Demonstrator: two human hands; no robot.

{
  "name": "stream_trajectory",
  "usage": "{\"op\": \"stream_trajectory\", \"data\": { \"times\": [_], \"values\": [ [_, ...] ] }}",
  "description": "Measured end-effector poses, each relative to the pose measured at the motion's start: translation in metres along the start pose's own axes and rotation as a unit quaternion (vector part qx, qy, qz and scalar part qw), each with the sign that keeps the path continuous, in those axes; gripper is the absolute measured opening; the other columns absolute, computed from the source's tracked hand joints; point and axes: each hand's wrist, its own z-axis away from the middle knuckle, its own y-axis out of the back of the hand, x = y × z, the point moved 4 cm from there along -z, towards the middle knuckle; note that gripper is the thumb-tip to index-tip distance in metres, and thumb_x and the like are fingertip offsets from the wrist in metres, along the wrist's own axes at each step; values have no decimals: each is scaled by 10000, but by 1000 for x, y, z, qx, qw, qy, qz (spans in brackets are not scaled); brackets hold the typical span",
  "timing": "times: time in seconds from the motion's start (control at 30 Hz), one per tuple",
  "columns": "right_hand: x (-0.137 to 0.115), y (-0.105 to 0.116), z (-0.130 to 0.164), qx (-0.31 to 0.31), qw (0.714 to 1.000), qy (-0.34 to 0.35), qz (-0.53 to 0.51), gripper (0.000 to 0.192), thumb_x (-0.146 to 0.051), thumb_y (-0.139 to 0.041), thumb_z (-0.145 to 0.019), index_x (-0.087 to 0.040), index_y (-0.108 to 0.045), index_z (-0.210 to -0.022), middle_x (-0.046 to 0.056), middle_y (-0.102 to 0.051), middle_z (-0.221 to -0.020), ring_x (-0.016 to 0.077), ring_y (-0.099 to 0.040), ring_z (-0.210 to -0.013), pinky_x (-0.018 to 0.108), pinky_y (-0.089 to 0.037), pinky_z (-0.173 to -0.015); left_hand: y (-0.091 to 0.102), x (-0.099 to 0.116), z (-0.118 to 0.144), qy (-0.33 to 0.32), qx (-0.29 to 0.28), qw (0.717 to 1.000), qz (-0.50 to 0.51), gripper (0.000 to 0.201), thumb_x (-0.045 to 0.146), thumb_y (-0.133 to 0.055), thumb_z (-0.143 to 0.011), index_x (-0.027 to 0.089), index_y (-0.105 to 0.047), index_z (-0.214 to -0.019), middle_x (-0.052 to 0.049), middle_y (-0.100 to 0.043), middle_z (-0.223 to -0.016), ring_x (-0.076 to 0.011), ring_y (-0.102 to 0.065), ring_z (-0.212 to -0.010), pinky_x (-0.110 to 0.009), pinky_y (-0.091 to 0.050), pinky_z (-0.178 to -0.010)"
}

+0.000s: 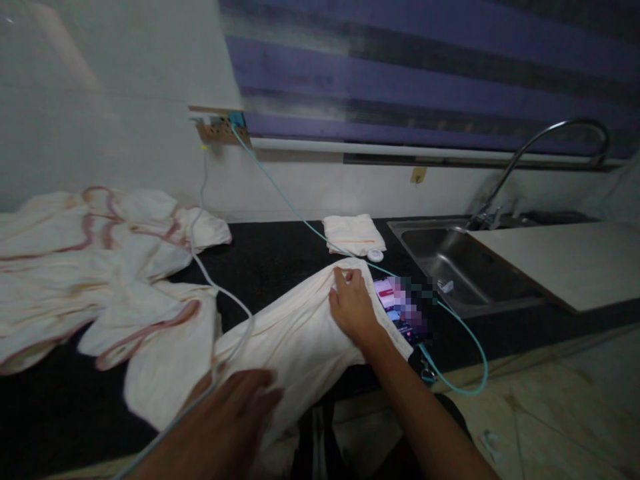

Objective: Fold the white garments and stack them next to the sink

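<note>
A cream-white cloth garment [300,327] lies spread across the dark counter, its near side hanging over the front edge. My right hand [354,307] has its fingers bent at the garment's far right end, closed on the fabric. Over the near left part of the same garment is my left hand [233,407], slightly blurred, fingers stretched out and apart. A white cable [225,293] runs over the garment close to my left hand. Just right of the garment lies a phone [395,310] with a lit screen, partly blurred out.
A heap of cream garments with pinkish trim [115,267] covers the counter's left. Behind, a folded cloth [354,233] sits beside a small white round object [375,255]. A teal cable [285,197] crosses from the power strip [223,130]. Right: sink [475,267], faucet [520,160], pale board [575,260].
</note>
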Motion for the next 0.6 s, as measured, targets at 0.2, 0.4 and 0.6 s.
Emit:
{"op": "stream_trajectory", "data": {
  "times": [0.2, 0.4, 0.6],
  "values": [
    [-2, 0, 2, 8, 999, 24, -27, 544, -231, -505, -1017, -74, -435, -1533, 210, -541, -1396, 312, -495, -1312, 435, -433, -1127, 13, 24, -73, 119, 18, 993, -3, 359, 354, -394, -1020, 180, -681, -1147, -129, -706, -1154, -289, -684, -1061, -446, -604, -897],
    [-3, 4, 6, 30, 999, 3, -13, 510, -179, -530, -988, -111, -518, -1493, 205, -454, -1522, 320, -464, -1360, 442, -429, -1140, -15, -55, -47, 110, 32, 988, -99, 393, 261, -475, -951, 207, -650, -1299, -183, -630, -1372, -390, -558, -1320, -577, -507, -1075],
    [-16, -1, 5, -13, 998, 63, 0, 454, -241, -548, -1011, -120, -580, -1447, 183, -548, -1469, 329, -465, -1362, 477, -431, -1159, -26, -133, -13, 78, -31, 982, -167, 507, 92, -405, -866, 160, -708, -1266, -204, -602, -1428, -473, -465, -1402, -696, -453, -1087]
  ]
}}
